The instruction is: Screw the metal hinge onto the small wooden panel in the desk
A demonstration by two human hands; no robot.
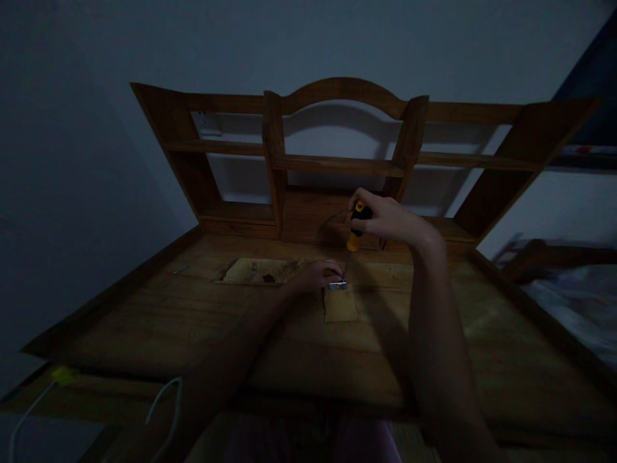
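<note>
My right hand [383,217] is closed around the yellow and black handle of a screwdriver [355,239]. The tool points down, slightly tilted, with its tip at a small shiny metal hinge [338,285]. That hinge lies along the far edge of a small square wooden board [340,305] on the desk top. My left hand [319,275] rests low beside the tip, fingers curled in at the hinge's far left edge. In the dim light, any screw under the tip is too small to make out.
Behind my left hand lies a long pale strip [255,271] with dark stains. A small thin metal item [182,270] sits farther left. The wooden shelf unit [337,166] stands along the back. White cables [166,395] hang at the front left edge near a yellow object [64,375].
</note>
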